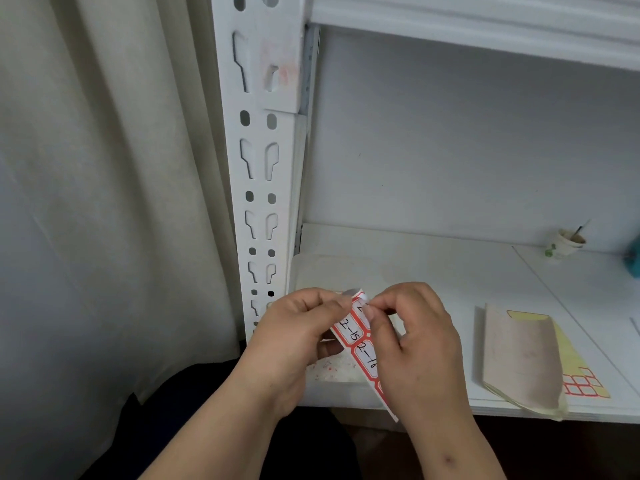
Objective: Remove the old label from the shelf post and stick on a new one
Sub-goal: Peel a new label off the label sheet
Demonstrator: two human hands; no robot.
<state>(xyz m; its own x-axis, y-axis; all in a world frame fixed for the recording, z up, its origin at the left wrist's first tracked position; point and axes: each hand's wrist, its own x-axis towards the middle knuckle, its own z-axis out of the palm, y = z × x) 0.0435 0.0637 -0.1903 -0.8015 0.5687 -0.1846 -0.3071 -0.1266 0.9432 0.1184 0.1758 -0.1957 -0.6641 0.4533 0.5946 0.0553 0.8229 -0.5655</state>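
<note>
Curtain [86, 202] fills left of frame. Next, white slotted shelf post [265, 188] runs top to bottom, centre-left; faint pinkish residue patch [282, 72] near its top, likely where the old label sat, so removal looks done, can't be certain. Lower centre: left hand [294, 337] grips a strip of red-bordered labels [360, 344] from the left edge, fingers curled round it, steadying the strip so a label can be lifted. Handwritten numbers show on two labels. Right hand [412, 337] pinches the strip's top corner with thumb and forefinger, apparently peeling the top label off its backing; both hands held close, in front of the shelf's edge. New label not yet on the post. Under the hands, a clear lid-like tray [332, 271] lies on the shelf board [450, 265], contents unclear. Lower right: brown backing sheet [519, 355] over a yellow sheet of blank labels [581, 384], spare stock parked within reach. Far right, at the back: small paper cup [564, 242].
</note>
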